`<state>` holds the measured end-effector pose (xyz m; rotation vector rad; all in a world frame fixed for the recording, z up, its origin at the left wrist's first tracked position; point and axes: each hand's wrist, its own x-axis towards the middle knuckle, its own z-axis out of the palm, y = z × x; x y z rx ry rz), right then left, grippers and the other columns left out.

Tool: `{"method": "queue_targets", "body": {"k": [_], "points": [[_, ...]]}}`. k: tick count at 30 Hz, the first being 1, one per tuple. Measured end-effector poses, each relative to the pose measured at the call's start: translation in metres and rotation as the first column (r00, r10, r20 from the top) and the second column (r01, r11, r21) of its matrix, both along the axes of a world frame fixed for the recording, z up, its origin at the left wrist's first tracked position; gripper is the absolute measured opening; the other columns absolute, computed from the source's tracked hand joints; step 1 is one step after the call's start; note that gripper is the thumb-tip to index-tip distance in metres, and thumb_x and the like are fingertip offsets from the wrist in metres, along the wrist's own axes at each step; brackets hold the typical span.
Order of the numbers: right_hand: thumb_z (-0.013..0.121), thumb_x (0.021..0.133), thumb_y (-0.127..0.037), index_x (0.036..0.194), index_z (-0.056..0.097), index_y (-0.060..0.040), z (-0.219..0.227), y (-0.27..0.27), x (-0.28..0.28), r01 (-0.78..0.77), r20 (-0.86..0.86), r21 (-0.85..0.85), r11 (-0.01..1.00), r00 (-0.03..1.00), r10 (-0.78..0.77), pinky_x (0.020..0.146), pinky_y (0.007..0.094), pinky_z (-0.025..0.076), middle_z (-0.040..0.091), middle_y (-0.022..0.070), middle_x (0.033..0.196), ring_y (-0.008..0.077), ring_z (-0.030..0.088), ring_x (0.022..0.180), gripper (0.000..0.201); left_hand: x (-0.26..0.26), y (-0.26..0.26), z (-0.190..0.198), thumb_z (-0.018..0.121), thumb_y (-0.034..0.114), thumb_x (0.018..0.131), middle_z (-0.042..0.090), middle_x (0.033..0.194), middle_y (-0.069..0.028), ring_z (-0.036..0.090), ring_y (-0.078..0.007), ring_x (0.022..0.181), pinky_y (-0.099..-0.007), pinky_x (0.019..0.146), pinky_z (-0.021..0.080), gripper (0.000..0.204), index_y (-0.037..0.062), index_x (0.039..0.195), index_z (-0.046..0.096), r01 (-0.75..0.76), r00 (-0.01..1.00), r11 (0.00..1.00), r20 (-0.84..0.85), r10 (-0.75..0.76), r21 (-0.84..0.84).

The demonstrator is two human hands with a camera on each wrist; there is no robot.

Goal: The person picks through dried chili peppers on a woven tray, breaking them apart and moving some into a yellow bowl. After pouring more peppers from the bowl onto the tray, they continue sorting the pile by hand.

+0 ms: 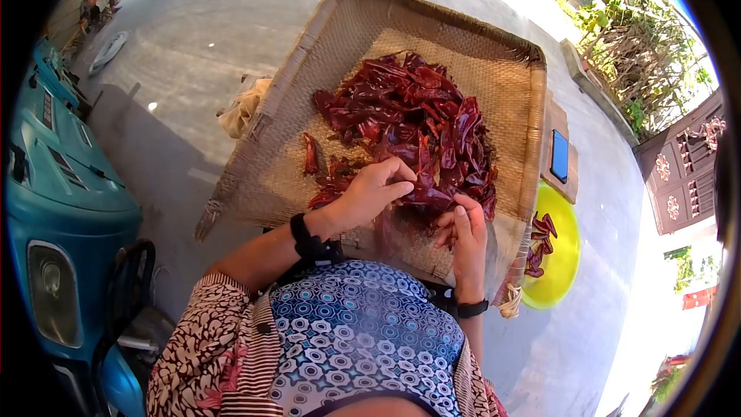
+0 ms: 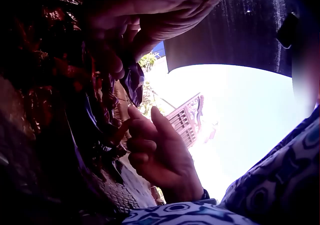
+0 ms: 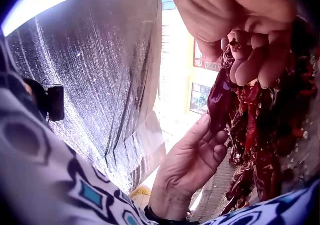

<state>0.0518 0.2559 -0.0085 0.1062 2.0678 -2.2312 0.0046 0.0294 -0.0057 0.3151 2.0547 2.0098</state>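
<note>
A dark red, glossy dried pepper (image 1: 429, 195) (image 2: 134, 85) (image 3: 220, 102) spans the gap between the two hands, above a woven tray (image 1: 293, 177). The left hand (image 1: 372, 191) (image 2: 160, 17) (image 3: 185, 165) pinches one end between thumb and fingers. At the other end is the right hand (image 1: 467, 239) (image 2: 162, 155) (image 3: 240, 20), its fingers curled and the thumb close to the index finger; its exact contact is partly hidden. Behind the hands lies a heap of red peppers (image 1: 409, 108).
A yellow-green bowl (image 1: 567, 251) with several peppers stands right of the tray, beside a phone (image 1: 559, 156) on a board. A beige cloth bundle (image 1: 245, 108) lies left of the tray. A blue vehicle (image 1: 69, 216) stands at far left.
</note>
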Motion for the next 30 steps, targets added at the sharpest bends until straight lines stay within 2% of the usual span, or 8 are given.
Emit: {"method": "queue_targets", "body": {"k": [5,8,14,18,20,23,26,30], "points": [[0.051,0.105,-0.02,0.125,0.056,-0.0047,0.0,0.002,-0.004,-0.076,0.082,0.135,0.988,0.994,0.065,0.055,0.0235,0.047,0.063,0.0046,0.078,0.0104,0.058,0.059,0.026,0.002,0.004,-0.01,0.062,0.012,0.098,0.064,0.095,-0.0004,0.059,-0.0053,0.08,-0.0218,0.068,0.05,0.014,0.0037,0.11,0.061,-0.071,0.997,0.992,0.03,0.068,0.104],[0.05,0.105,-0.019,0.125,0.056,-0.0045,-0.003,0.008,-0.003,-0.019,-0.096,0.683,0.73,0.989,0.115,0.057,0.0229,0.047,0.065,0.0052,0.078,0.0096,0.057,0.058,0.025,0.001,0.001,-0.006,0.062,0.012,0.099,0.064,0.096,-0.0005,0.06,-0.0062,0.084,-0.0236,0.073,0.051,0.014,0.0039,0.111,0.061,-0.069,0.998,0.99,-0.004,0.07,0.125],[0.045,0.107,-0.022,0.124,0.053,-0.0056,0.01,0.009,0.0,-0.063,-0.018,0.111,0.992,0.998,0.066,0.062,0.023,0.048,0.067,0.0062,0.085,0.0118,0.061,0.066,0.025,0.002,0.003,-0.009,0.062,0.012,0.099,0.065,0.098,-0.0007,0.061,-0.0073,0.09,-0.0247,0.079,0.051,0.014,0.0046,0.111,0.061,-0.031,0.999,0.994,-0.008,0.032,0.101],[0.045,0.108,-0.025,0.124,0.052,-0.0063,0.002,0.005,0.001,0.018,-0.034,-0.134,0.991,0.999,-0.023,0.067,0.0255,0.051,0.067,0.0069,0.093,0.013,0.063,0.078,0.026,0.003,0.0,-0.003,0.063,0.011,0.097,0.065,0.101,0.0001,0.059,-0.0064,0.095,-0.0233,0.083,0.049,0.013,0.0047,0.109,0.063,0.1,0.965,0.916,0.185,-0.184,0.388],[0.045,0.108,-0.026,0.123,0.052,-0.0063,0.008,-0.002,0.002,0.053,-0.011,-0.162,0.985,0.998,-0.056,0.072,0.0265,0.052,0.066,0.0075,0.097,0.0129,0.062,0.084,0.025,0.004,0.007,-0.007,0.064,0.011,0.097,0.064,0.102,0.0009,0.059,-0.0062,0.096,-0.0227,0.085,0.049,0.012,0.0047,0.108,0.063,0.168,0.951,0.901,0.175,-0.255,0.4],[0.044,0.108,-0.023,0.12,0.054,-0.0063,-0.005,-0.001,0.001,-0.102,-0.134,-0.329,0.939,0.989,0.06,0.083,0.0269,0.051,0.065,0.0056,0.101,0.0128,0.061,0.09,0.023,0.005,0.01,-0.013,0.063,0.01,0.098,0.064,0.104,0.0013,0.059,-0.0059,0.095,-0.0217,0.086,0.048,0.011,0.0047,0.107,0.064,0.262,0.924,0.906,0.186,-0.335,0.331],[0.047,0.108,-0.02,0.116,0.057,-0.0055,-0.003,-0.001,0.003,-0.078,-0.081,-0.319,0.945,0.995,0.055,0.089,0.0264,0.048,0.065,0.0039,0.1,0.0119,0.061,0.094,0.02,0.005,0.011,-0.014,0.062,0.01,0.098,0.063,0.105,0.0017,0.059,-0.006,0.094,-0.0213,0.086,0.048,0.01,0.0045,0.107,0.064,0.256,0.923,0.907,0.195,-0.333,0.335],[0.053,0.105,-0.019,0.112,0.059,-0.0048,-0.005,0.0,0.006,-0.042,-0.085,0.03,0.999,0.995,0.044,0.087,0.0255,0.048,0.065,0.0021,0.099,0.01,0.059,0.091,0.017,0.004,0.007,-0.014,0.062,0.01,0.098,0.063,0.103,0.0019,0.059,-0.0066,0.094,-0.0219,0.086,0.049,0.009,0.0055,0.106,0.063,0.217,0.871,0.823,0.275,-0.406,0.525]]}}
